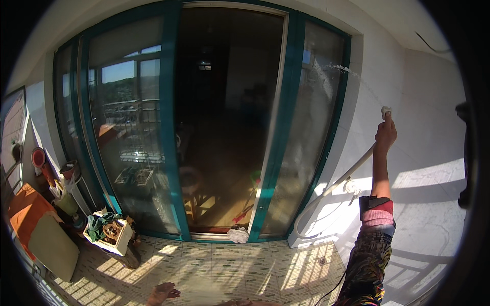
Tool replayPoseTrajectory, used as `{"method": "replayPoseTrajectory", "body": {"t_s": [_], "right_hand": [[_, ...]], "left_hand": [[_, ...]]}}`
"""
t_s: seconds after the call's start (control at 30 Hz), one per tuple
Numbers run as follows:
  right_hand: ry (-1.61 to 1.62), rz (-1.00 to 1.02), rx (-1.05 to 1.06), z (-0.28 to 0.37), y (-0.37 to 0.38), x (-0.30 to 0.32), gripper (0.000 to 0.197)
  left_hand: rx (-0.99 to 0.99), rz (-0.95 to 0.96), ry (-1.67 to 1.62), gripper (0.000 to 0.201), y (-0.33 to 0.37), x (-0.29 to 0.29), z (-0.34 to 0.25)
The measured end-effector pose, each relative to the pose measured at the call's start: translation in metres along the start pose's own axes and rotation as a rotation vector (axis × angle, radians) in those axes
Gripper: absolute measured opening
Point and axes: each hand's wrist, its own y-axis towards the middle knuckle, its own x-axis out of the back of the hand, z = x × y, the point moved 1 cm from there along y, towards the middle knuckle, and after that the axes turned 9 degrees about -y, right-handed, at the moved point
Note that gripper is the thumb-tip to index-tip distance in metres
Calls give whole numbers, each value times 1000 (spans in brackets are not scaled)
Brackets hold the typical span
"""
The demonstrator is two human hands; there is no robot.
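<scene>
Raised at the right, my right hand is closed round the end of a pale hose. A thin jet of water arcs from the hose's light-coloured tip up and left, toward the right glass panel of a green-framed sliding door. The hose curves down along the tiled wall from the hand. Low at the bottom edge is my left hand, its fingers partly stretched out and nothing visible in them, above the floor. Wet streaks show on the glass.
A white planter box with leaves stands at the left, beside an orange-topped cabinet. A crumpled white cloth lies at the door sill. A wall tap and a floor drain are at the right.
</scene>
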Motion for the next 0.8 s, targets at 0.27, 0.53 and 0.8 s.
{"method": "replayPoseTrajectory", "body": {"t_s": [0.27, 0.53, 0.8], "right_hand": [[-205, 218, -2, -92, -84, 11, 40], [-147, 225, -62, -59, -103, -7, 40], [-1, -16, 68, 96, -27, -35, 37]], "left_hand": [[-30, 36, -26, 46, -12, 21, 11], [-63, 34, -9, 50, -41, 60, 12], [-69, 157, -53, 50, -39, 96, 10]]}}
